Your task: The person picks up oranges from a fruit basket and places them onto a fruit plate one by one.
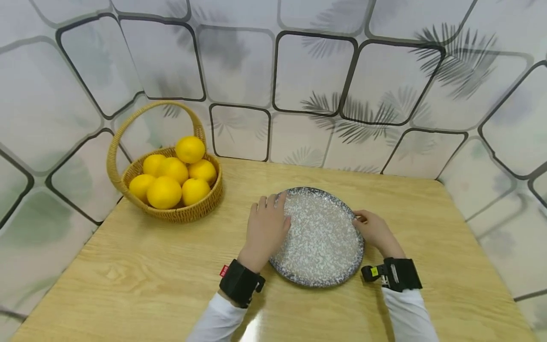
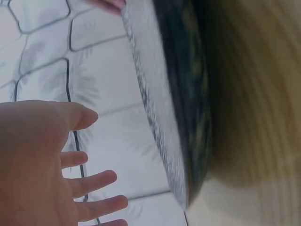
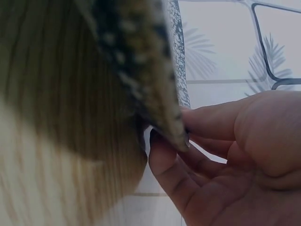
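Observation:
A round speckled grey plate (image 1: 320, 232) with a dark rim lies face up, low over the wooden table. My right hand (image 1: 375, 232) pinches its right rim. In the right wrist view the thumb (image 3: 211, 121) is on the upper face and a bent finger (image 3: 164, 157) is under the edge. On the opposite side, my left hand (image 1: 267, 228) overlaps the plate's left edge in the head view. The left wrist view shows this hand (image 2: 37, 160) with fingers spread and a gap between them and the plate (image 2: 146, 80).
A wicker basket (image 1: 183, 214) with a tall handle stands at the back left, filled with several round yellow fruits (image 1: 164, 192). Behind the wooden table (image 1: 141, 275) and along its sides rise patterned walls (image 1: 239, 61). Both wrists wear black straps (image 1: 401, 274).

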A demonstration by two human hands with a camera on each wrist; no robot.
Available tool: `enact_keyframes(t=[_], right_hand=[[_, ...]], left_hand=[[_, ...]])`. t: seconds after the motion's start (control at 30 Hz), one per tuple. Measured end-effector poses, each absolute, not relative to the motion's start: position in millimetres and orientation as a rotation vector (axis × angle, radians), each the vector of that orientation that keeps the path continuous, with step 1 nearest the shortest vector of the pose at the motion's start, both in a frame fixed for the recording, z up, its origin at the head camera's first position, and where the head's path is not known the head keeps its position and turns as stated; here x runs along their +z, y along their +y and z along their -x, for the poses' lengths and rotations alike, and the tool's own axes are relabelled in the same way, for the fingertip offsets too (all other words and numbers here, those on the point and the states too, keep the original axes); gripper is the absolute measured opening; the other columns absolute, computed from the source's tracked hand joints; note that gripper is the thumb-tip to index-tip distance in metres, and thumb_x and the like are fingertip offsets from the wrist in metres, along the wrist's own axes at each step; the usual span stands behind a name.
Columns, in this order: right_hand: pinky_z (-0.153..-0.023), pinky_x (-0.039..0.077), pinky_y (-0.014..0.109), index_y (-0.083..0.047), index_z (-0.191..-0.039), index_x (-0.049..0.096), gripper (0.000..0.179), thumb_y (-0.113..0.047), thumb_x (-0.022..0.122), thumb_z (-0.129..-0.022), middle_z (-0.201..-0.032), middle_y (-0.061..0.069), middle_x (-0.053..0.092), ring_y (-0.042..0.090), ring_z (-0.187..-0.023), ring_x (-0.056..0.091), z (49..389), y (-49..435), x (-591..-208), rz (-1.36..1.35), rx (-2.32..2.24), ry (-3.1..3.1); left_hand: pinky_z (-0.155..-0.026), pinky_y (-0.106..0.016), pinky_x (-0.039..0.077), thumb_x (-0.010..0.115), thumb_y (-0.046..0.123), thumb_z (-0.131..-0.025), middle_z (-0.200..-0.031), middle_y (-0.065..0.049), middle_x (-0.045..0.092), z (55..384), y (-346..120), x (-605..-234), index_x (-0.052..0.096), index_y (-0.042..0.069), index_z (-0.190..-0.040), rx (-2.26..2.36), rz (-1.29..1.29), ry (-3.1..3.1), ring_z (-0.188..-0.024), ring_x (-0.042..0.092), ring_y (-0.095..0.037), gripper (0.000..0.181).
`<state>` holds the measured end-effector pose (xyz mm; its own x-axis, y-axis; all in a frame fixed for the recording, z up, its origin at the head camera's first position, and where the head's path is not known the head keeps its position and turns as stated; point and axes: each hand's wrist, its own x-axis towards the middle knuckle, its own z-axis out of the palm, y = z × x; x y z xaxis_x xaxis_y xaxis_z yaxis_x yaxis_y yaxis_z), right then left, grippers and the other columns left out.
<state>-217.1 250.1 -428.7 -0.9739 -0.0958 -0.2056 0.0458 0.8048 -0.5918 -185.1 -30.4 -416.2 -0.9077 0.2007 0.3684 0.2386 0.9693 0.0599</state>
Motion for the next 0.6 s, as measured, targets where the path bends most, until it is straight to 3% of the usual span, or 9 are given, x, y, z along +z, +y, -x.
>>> enact_keyframes(t=[0.43,0.6], right_hand=[[-0.080,0.052,0.050,0.006,-0.143,0.041,0.048,-0.018,0.041,-0.101,-0.128,0.038,0.055,0.044,-0.107,0.056,217.7,249.5,-424.5,0.021,-0.854,2.760],[-0.082,0.052,0.052,0.008,-0.141,0.042,0.047,-0.017,0.041,-0.101,-0.128,0.038,0.054,0.044,-0.108,0.056,217.6,247.6,-425.7,-0.006,-0.846,2.750]], left_hand=[[-0.105,-0.054,0.044,0.054,0.036,-0.095,-0.138,-0.020,0.055,196.7,-90.2,-386.7,0.043,0.007,-0.142,-0.216,0.074,-2.789,-0.125,0.047,-0.038,0.056],[-0.101,-0.057,0.043,0.054,0.033,-0.095,-0.134,-0.024,0.056,196.1,-130.5,-374.4,0.048,0.001,-0.137,-0.210,0.013,-2.739,-0.123,0.046,-0.042,0.053]])
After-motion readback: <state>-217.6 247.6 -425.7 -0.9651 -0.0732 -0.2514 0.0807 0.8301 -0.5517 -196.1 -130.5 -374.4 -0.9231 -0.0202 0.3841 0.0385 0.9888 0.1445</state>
